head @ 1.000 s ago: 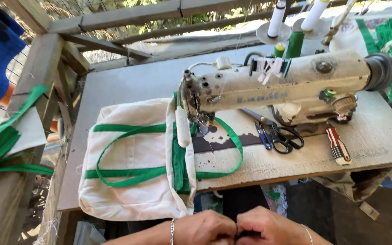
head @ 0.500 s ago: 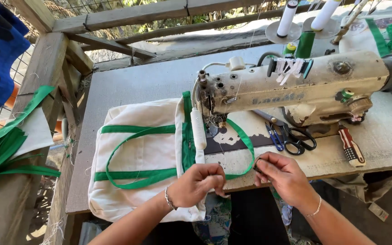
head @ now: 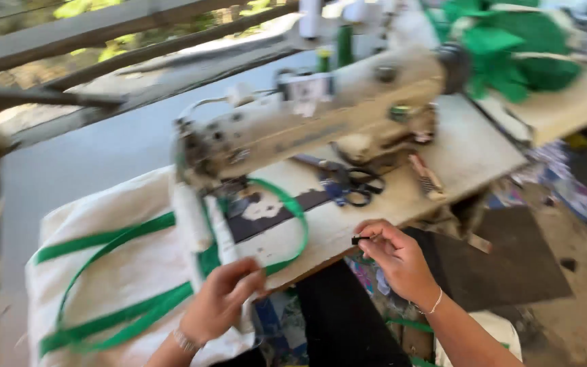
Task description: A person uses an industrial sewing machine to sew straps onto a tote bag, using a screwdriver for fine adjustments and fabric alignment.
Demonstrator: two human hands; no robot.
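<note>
while the picture is blurred by motion, the person's left hand point(head: 222, 302) can be seen with its fingers curled and pressed onto the near edge of the white bag point(head: 127, 272), gripping the cloth where a green strap point(head: 113, 319) runs along it. the bag lies flat on the left part of the counter point(head: 470, 146), its right edge tucked under the head of the cream sewing machine point(head: 307, 119), and its near end hangs over the counter's front edge. a second green strap loop point(head: 293, 211) curves out from under the machine head across a dark patch on the counter.

the right hand point(head: 395, 258) is well apart from the left, held just off the counter's front edge, with thumb and forefinger pressed together on a small dark object point(head: 356, 240); what that object is cannot be told. a thin bracelet sits on each wrist.

behind the right hand, a pair of dark-handled scissors point(head: 348, 183) lies on the counter beside the machine base, with a small reddish tool point(head: 426, 180) just to its right. a heap of green cloth point(head: 511, 47) rests at the far right end of the counter, and spools stand behind the machine.
</note>
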